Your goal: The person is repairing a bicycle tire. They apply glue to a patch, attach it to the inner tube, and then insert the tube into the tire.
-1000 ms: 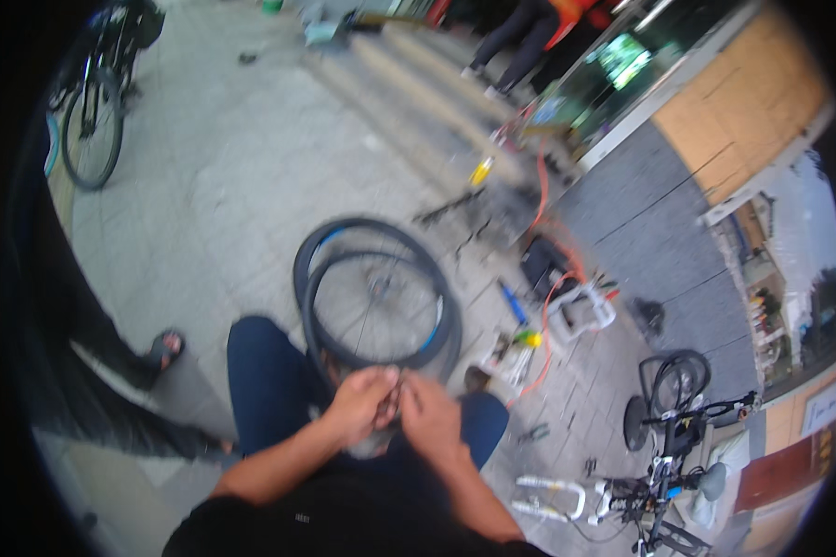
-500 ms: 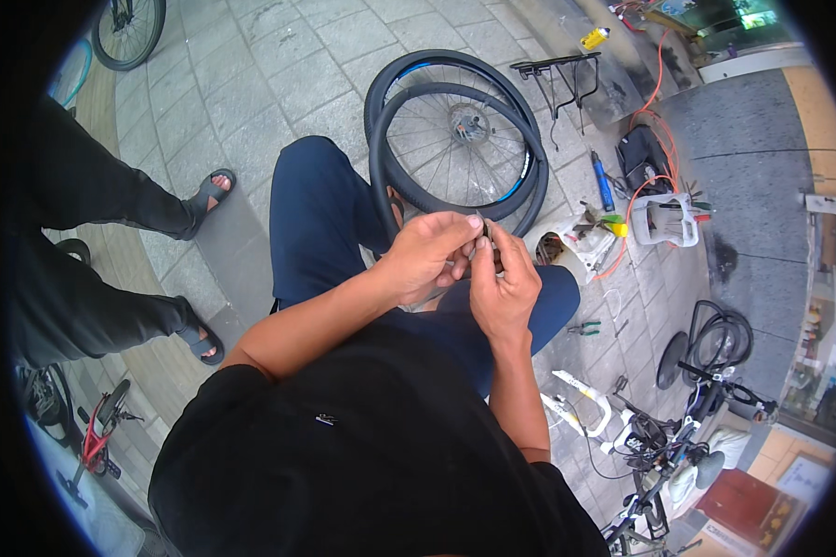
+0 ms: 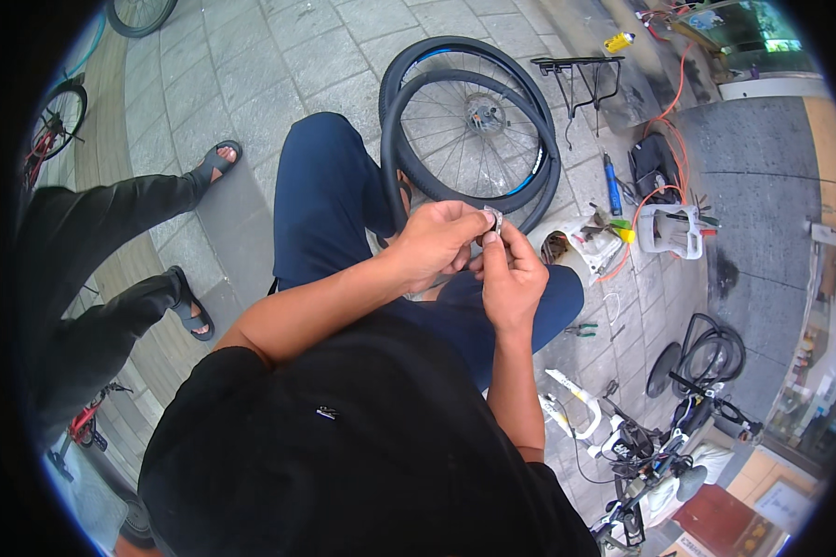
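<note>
Above my knees, both hands meet at a small thin silvery piece [image 3: 498, 221], too small to name further. My left hand [image 3: 437, 241] pinches it from the left between thumb and fingers. From the other side, the thumb and fingertips of my right hand [image 3: 515, 280] close on it too. Just beyond my hands a bicycle wheel [image 3: 471, 192] with a black tire and blue rim marking lies flat on the paving. A black inner tube [image 3: 392, 139] is draped over that wheel, and its near part passes beside my left leg.
Right of the wheel are a black rack [image 3: 578, 65], a blue tube-shaped tool [image 3: 613, 184], a white plastic container [image 3: 671, 232] and an orange hose [image 3: 684, 167]. Green-handled pliers [image 3: 581, 330] lie by my right knee. A bicycle [image 3: 636, 446] is at lower right; a person's sandalled foot [image 3: 219, 160] is at left.
The silvery piece now shows more plainly between my fingertips, which have shifted slightly. The whole view has moved a little, and the person's legs at left have changed position.
</note>
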`<action>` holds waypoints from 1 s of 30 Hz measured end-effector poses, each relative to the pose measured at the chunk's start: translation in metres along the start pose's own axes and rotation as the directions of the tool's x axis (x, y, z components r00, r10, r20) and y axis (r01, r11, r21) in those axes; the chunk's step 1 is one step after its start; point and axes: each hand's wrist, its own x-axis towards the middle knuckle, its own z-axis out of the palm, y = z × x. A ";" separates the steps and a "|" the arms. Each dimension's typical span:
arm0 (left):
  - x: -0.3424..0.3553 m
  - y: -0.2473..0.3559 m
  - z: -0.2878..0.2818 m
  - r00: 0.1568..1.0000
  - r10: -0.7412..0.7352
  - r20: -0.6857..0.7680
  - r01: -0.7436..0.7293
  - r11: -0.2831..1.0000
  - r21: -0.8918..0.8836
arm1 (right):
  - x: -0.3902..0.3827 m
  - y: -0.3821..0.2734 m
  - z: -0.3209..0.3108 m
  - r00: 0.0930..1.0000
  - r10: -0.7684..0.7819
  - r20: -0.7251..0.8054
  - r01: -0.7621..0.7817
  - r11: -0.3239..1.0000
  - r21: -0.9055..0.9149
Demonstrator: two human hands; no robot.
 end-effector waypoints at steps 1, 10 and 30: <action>0.000 -0.001 -0.001 1.000 0.000 0.001 0.000 1.000 -0.007 | 0.000 -0.001 0.000 0.999 0.037 0.004 -0.037 0.999 0.007; 0.003 -0.007 -0.007 1.000 0.001 0.003 0.000 0.998 -0.061 | 0.003 -0.002 0.001 0.997 0.079 0.011 -0.079 0.997 0.022; -0.003 -0.017 0.000 0.944 0.324 0.057 -0.329 0.938 0.113 | -0.001 -0.004 -0.003 0.780 -0.623 0.068 0.535 0.606 -0.589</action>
